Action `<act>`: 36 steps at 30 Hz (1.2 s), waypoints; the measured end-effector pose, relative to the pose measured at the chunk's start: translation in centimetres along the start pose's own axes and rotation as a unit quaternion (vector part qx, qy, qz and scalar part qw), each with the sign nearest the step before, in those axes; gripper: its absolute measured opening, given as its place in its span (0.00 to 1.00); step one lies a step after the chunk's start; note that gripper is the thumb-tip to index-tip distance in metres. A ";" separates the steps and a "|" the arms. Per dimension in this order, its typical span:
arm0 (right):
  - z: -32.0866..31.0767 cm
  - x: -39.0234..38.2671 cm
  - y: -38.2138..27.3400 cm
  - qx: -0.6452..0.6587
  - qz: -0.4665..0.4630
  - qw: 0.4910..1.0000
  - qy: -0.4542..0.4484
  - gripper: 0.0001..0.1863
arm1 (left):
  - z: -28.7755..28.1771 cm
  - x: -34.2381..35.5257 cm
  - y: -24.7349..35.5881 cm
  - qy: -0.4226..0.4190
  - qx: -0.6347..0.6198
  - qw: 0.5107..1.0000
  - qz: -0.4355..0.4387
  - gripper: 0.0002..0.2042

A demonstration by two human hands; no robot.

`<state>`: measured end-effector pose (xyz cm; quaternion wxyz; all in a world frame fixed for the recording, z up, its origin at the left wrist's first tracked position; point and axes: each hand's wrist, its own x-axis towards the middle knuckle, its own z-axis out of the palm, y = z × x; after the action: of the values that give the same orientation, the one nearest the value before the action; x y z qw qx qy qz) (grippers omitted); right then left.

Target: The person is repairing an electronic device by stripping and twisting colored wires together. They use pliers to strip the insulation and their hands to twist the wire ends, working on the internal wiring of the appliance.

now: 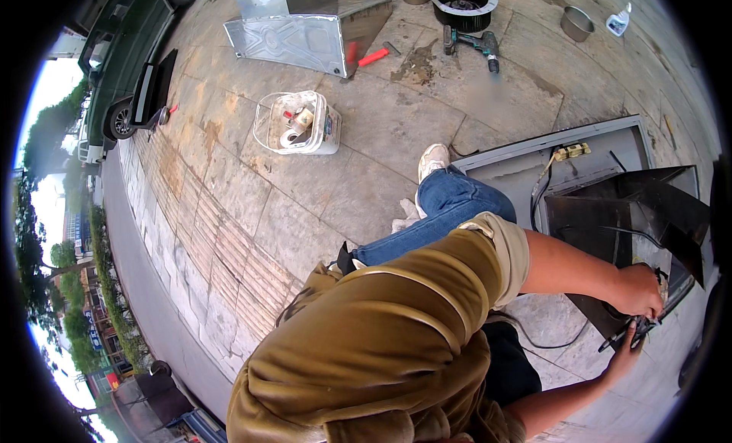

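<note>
Both my hands work at the near corner of a dark sheet-metal housing [587, 218], which lies in a shallow grey metal frame [518, 165]. My left hand [639, 290] is closed with its fingers curled down around a small part I cannot make out. Just below it, my right hand [627, 350] reaches up from underneath, its fingers closed at a small dark part with thin black wires [616, 338]. The fingertips of the two hands nearly meet, hiding most of what is between them. A bent dark panel [675, 214] stands up beside my left hand.
A yellow electrical part [572, 152] with wires lies in the frame. Farther off are a white bucket [328, 130] holding odds and ends, a cordless drill [476, 46], a round black fan wheel [463, 20], metal bowls [577, 24], a spray bottle [618, 20] and a silver metal panel [290, 43].
</note>
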<state>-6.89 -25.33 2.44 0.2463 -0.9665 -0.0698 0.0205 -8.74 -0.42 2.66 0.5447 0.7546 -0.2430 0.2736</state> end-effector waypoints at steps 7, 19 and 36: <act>1.1 -1.6 -6.4 -0.167 0.055 0.980 0.092 0.46 | -1.4 0.4 -0.2 -0.013 -0.013 0.999 -0.035 0.06; -3.4 -5.0 -5.5 0.130 0.103 0.981 0.097 0.45 | -0.2 0.9 0.1 -0.069 -0.073 0.993 -0.063 0.06; -0.5 -4.8 -9.3 0.643 0.113 0.753 -0.086 0.17 | -0.5 1.5 1.7 -0.082 0.017 0.995 -0.058 0.06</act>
<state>-12.81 -18.18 7.32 0.7986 -0.5751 0.0484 0.1707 -8.82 -0.55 4.92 0.5253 0.7964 -0.2378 0.1824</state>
